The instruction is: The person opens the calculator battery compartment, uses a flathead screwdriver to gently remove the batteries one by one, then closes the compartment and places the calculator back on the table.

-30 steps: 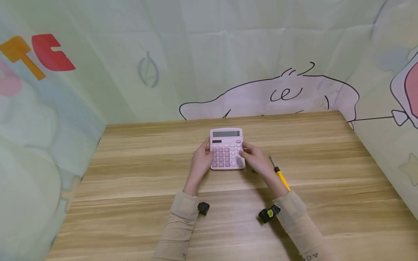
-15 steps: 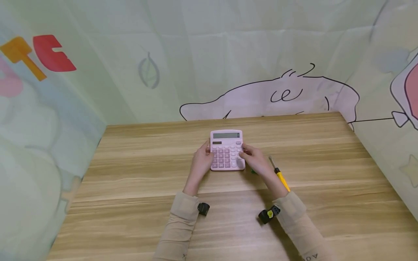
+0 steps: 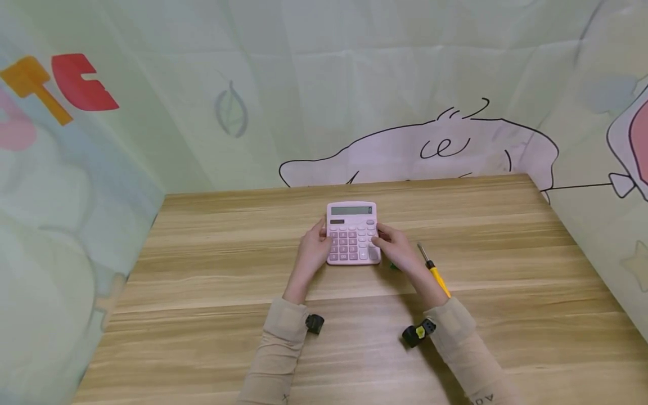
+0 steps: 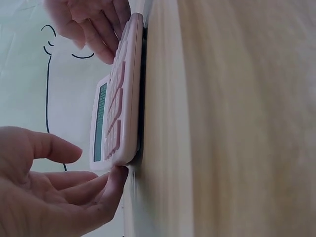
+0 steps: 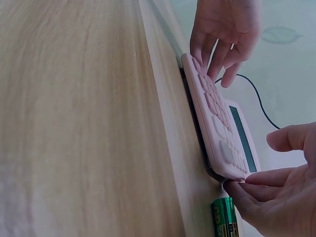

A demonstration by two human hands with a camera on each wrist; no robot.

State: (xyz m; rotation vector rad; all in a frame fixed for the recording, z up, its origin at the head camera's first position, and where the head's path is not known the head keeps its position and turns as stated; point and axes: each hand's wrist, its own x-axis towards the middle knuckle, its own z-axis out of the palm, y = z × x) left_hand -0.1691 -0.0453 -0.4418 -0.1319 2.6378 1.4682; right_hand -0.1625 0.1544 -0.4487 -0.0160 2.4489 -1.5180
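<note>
A pink calculator [image 3: 353, 233] lies face up on the wooden table, its display showing 0. At its left side is my left hand [image 3: 313, 250], fingertips against the edge. In the left wrist view the thumb [image 4: 64, 148] stands off the calculator. My right hand [image 3: 397, 247] touches the opposite edge with relaxed fingers; its thumb [image 5: 286, 138] is also raised clear in the right wrist view. Close by the calculator's right corner, a green battery [image 5: 224, 217] lies by the right fingers, mostly hidden under that hand in the head view.
A screwdriver [image 3: 435, 270] with a yellow and black handle lies to the right, partly behind the right forearm. The wooden table [image 3: 212, 270] runs back to a printed cloth backdrop [image 3: 324, 101]. Each wrist carries a small black camera.
</note>
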